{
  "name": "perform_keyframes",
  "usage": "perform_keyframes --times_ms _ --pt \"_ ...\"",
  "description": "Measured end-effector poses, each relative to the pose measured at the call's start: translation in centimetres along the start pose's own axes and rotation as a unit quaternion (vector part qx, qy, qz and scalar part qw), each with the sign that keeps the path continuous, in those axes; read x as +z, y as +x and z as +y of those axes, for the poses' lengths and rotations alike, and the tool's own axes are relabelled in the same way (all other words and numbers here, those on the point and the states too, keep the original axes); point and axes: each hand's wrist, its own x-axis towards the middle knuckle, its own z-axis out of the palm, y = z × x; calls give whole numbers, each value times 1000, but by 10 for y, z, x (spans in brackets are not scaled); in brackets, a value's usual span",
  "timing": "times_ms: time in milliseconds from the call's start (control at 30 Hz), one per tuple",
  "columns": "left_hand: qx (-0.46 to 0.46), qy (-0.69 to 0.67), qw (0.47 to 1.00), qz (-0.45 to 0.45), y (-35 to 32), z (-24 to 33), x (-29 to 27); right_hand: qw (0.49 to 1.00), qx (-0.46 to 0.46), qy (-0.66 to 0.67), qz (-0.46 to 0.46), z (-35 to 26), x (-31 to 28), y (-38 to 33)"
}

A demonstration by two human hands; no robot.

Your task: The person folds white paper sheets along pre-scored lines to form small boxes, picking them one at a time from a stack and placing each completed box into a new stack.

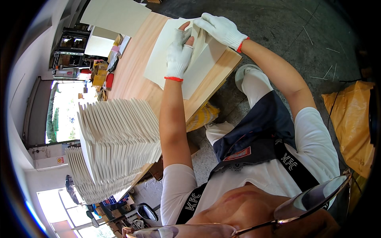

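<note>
A cream-white stack of paper sheets (156, 65) lies on the wooden tabletop, some of its leaves curled up between my hands. My left hand (179, 55), in a white knitted glove with bare thumb and finger ends, rests on the sheets with thumb and forefinger apart. At the far edge of the curled leaves is my right hand (222, 29), also gloved, its fingers together and closed over the paper edge; the fingertips are partly hidden. Both gloves have red cuffs.
Tall piles of folded cream paper (119, 139) stand at the left on the table (133, 73). Farther back lie a large pale sheet (115, 16) and small boxes (99, 75). A yellow plastic sack (351, 123) stands at right; thin strips (332, 50) lie on the floor.
</note>
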Motion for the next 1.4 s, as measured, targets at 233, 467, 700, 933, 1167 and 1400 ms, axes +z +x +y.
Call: perform_keyframes --times_ms 233,467,700,933,1167,1400 --pt "-39 116 990 -75 0 10 -3 999 14 -30 5 14 14 5" --pt "-21 110 992 -58 1 0 0 994 -37 -100 9 25 23 6" --pt "-15 58 998 -12 -5 21 3 990 -78 -105 46 19 18 0" --pt "62 201 976 -53 -2 8 1 994 35 103 -27 7 -1 4" --pt "19 147 989 -22 -7 10 2 978 55 -125 -160 9 -34 -6" --pt "26 133 990 -36 -2 11 1 992 -43 -110 -53 4 -18 11"
